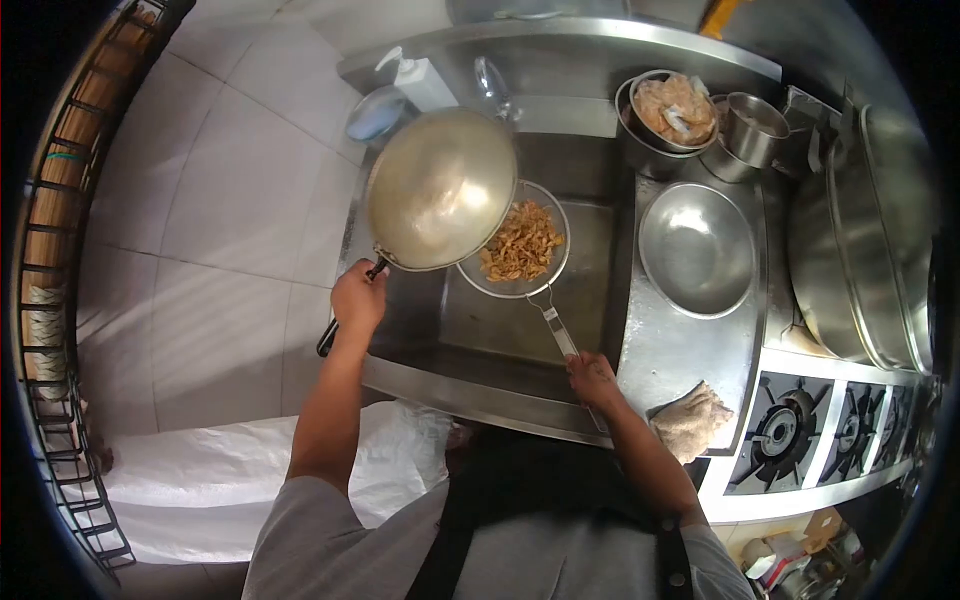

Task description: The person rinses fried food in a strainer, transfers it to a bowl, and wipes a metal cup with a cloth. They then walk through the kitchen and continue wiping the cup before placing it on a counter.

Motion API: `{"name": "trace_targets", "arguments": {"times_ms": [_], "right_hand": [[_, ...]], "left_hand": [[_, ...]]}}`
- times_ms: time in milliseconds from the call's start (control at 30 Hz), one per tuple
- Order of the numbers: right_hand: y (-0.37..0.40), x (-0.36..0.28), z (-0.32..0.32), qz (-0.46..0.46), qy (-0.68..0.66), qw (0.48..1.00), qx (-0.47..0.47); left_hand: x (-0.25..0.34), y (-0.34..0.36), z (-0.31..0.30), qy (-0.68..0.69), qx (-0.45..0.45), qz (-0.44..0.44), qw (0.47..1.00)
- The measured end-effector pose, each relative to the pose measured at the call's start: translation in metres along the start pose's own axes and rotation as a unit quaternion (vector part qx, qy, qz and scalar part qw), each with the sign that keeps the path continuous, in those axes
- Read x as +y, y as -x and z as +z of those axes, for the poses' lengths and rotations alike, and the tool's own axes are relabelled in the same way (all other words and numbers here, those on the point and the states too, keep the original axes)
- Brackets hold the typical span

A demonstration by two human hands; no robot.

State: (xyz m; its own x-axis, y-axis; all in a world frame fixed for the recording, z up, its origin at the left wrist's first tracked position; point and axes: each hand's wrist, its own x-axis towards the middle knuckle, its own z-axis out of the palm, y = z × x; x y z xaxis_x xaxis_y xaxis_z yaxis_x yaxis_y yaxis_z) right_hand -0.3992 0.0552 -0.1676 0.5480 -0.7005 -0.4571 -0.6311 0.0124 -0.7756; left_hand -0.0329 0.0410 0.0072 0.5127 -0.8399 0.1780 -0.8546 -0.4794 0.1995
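My left hand [358, 298] is closed round the black handle of a wok [440, 190], which is tipped over the sink's left part with its rounded metal side facing me. Under the wok's right edge, a round wire strainer [478, 272] holds a heap of brown fried pieces [523, 243]. My right hand [592, 380] grips the strainer's long metal handle at the sink's front edge. The strainer is above the sink basin [585, 320]. The wok's inside is hidden from view.
A steel bowl [697, 250] and a folded cloth [692, 422] lie on the right counter. Behind stand nested pots with a bagged item [676, 108], a soap bottle [425, 84] and a faucet [492, 88]. Large pots [865, 240] and gas burners [785, 430] are at right.
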Motion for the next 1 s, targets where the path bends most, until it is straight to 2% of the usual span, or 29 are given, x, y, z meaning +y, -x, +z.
{"name": "trace_targets", "arguments": {"times_ms": [67, 100, 167, 200, 267, 400, 467, 500, 533, 567, 600, 667, 700, 767, 800, 833, 867, 900, 967, 1000], "right_hand": [[0.014, -0.031, -0.025, 0.201, -0.194, 0.96, -0.032], [0.014, -0.021, -0.021, 0.204, -0.191, 0.96, -0.03], [0.015, 0.005, -0.006, 0.034, -0.003, 0.999, 0.015], [0.018, 0.007, -0.004, 0.037, 0.001, 0.999, 0.014], [0.021, 0.011, -0.002, 0.125, -0.122, 0.984, 0.038], [0.027, 0.018, -0.004, 0.137, -0.091, 0.985, 0.06], [0.023, 0.032, -0.002, 0.021, 0.106, 0.986, 0.127], [0.025, 0.021, -0.008, 0.022, 0.108, 0.986, 0.125], [0.029, -0.003, -0.021, 0.131, -0.05, 0.981, 0.131], [0.03, -0.016, -0.029, 0.236, -0.206, 0.94, 0.132], [0.025, -0.005, -0.023, 0.237, -0.205, 0.94, 0.132], [0.014, 0.031, -0.007, 0.108, -0.045, 0.974, 0.194], [0.012, 0.036, -0.005, 0.11, -0.045, 0.974, 0.193], [0.01, 0.045, -0.001, -0.026, 0.053, 0.97, 0.235], [0.012, 0.035, -0.006, -0.023, 0.053, 0.971, 0.232], [0.016, 0.012, -0.017, 0.048, -0.102, 0.971, 0.213], [0.015, -0.002, -0.022, 0.117, -0.253, 0.942, 0.188], [0.011, 0.005, -0.018, 0.119, -0.253, 0.942, 0.185], [0.011, 0.027, -0.008, 0.05, -0.08, 0.984, 0.151], [0.012, 0.025, -0.009, 0.055, -0.078, 0.984, 0.149]], "left_hand": [[-0.012, -0.006, 0.001, 0.018, -0.008, -0.02, 1.0], [-0.017, -0.01, 0.001, 0.04, -0.048, -0.059, 0.996], [-0.028, -0.016, -0.001, 0.068, -0.105, -0.107, 0.986], [-0.032, -0.017, -0.001, 0.071, -0.107, -0.109, 0.986], [-0.037, -0.018, 0.001, 0.032, -0.131, -0.126, 0.983], [-0.021, -0.006, -0.004, -0.008, -0.152, -0.133, 0.979], [-0.03, -0.005, 0.008, -0.046, -0.174, -0.092, 0.979], [-0.029, -0.003, 0.01, -0.045, -0.176, -0.094, 0.979], [-0.025, -0.002, 0.011, -0.058, -0.187, -0.092, 0.976], [-0.021, -0.002, 0.012, -0.069, -0.198, -0.09, 0.974], [-0.021, -0.002, 0.016, -0.069, -0.199, -0.09, 0.973], [-0.023, -0.003, 0.025, -0.103, -0.251, -0.073, 0.96], [-0.025, -0.005, 0.029, -0.104, -0.253, -0.072, 0.959], [-0.029, -0.008, 0.04, -0.121, -0.304, -0.054, 0.943], [-0.032, -0.009, 0.048, -0.122, -0.308, -0.055, 0.942], [-0.035, -0.009, 0.06, -0.131, -0.309, -0.038, 0.941], [-0.039, -0.009, 0.071, -0.14, -0.31, -0.021, 0.94], [-0.042, -0.01, 0.085, -0.14, -0.313, -0.024, 0.939], [-0.047, -0.007, 0.119, -0.126, -0.322, 0.014, 0.938], [-0.048, -0.008, 0.137, -0.123, -0.327, 0.014, 0.937]]}}
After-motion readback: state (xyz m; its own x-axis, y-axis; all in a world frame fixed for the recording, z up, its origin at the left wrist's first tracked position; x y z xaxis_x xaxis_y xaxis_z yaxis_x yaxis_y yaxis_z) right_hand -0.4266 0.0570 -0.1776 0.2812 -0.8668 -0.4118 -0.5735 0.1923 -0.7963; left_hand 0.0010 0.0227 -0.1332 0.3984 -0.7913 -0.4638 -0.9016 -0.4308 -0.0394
